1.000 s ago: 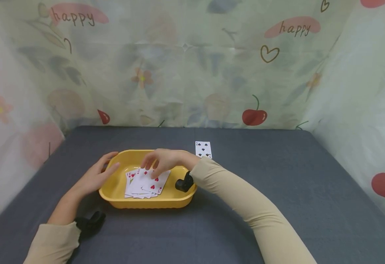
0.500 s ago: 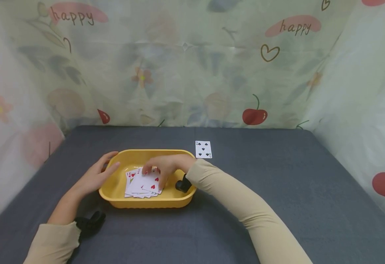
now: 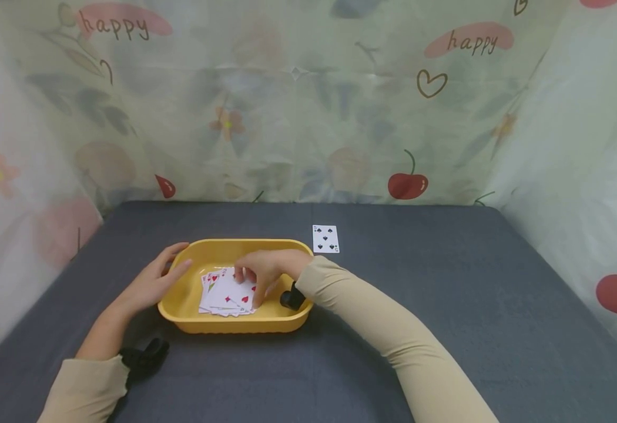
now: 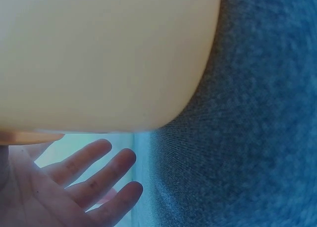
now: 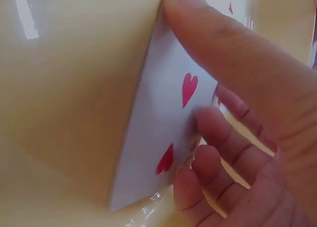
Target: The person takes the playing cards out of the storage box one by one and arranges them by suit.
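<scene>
Pinching heart card [image 3: 247, 293] in the head view, R hand [image 3: 266, 266] is inside tray [image 3: 234, 326], wrist over its 3 o'clock end; heart card's at approx 4 o'clock on pile [image 3: 217, 298]. L hand [image 3: 152, 282] is at tray's 9 o'clock rim, fingers spread. 5 of spades [image 3: 325, 239] lies flat on cloth [image 3: 446, 282], approx 2 o'clock from tray.

L wrist view: fingers fairly straight & apart beyond tray; can't tell if palm bears on it.

R wrist view: thumb at heart card's 12 o'clock end, fingertips at its 3–4 o'clock edge; can't tell if it's lifted clear. Prob v. light, thin, springy, slick; hard squeeze could crease it, so best hold = opp. edges, gently.
</scene>
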`<action>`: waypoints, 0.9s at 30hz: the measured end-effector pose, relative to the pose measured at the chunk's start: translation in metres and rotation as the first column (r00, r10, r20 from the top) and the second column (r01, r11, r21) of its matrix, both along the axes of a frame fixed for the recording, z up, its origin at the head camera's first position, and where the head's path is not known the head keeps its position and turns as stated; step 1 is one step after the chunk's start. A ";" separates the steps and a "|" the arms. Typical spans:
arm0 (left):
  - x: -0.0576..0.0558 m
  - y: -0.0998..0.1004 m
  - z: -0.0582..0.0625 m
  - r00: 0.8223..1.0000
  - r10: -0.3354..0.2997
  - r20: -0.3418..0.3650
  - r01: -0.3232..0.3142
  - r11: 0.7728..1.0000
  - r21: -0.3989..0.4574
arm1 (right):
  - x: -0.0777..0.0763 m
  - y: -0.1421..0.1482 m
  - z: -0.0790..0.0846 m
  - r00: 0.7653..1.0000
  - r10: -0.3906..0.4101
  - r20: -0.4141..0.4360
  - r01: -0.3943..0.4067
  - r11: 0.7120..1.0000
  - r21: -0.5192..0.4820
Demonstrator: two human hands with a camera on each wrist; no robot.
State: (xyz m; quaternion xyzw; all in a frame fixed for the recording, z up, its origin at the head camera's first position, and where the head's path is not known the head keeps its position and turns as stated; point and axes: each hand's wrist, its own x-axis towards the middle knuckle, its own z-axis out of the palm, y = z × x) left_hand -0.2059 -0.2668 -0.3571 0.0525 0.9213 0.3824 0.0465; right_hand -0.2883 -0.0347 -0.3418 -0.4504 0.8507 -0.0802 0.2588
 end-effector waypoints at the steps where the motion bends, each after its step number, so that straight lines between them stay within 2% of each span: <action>1: 0.000 0.000 0.000 1.000 -0.001 0.001 0.001 1.000 0.000 | 0.000 0.000 0.000 1.000 -0.006 -0.007 0.006 1.000 0.006; 10: 0.001 -0.001 -0.001 1.000 -0.001 -0.002 0.001 1.000 0.000 | -0.004 0.001 0.001 0.999 -0.035 0.023 0.036 0.997 -0.071; 17: 0.002 -0.001 0.000 1.000 0.001 -0.001 -0.001 1.000 -0.005 | -0.005 0.008 0.017 0.994 -0.044 0.097 0.055 0.992 -0.112; 22: 0.002 -0.001 0.001 1.000 -0.004 -0.004 0.004 1.000 -0.012 | -0.008 0.018 0.030 0.989 -0.033 0.145 0.063 0.976 -0.211; 27: 0.001 0.000 0.001 1.000 -0.003 -0.006 0.003 1.000 -0.016 | -0.010 0.031 0.042 0.985 -0.065 0.161 0.110 0.950 -0.293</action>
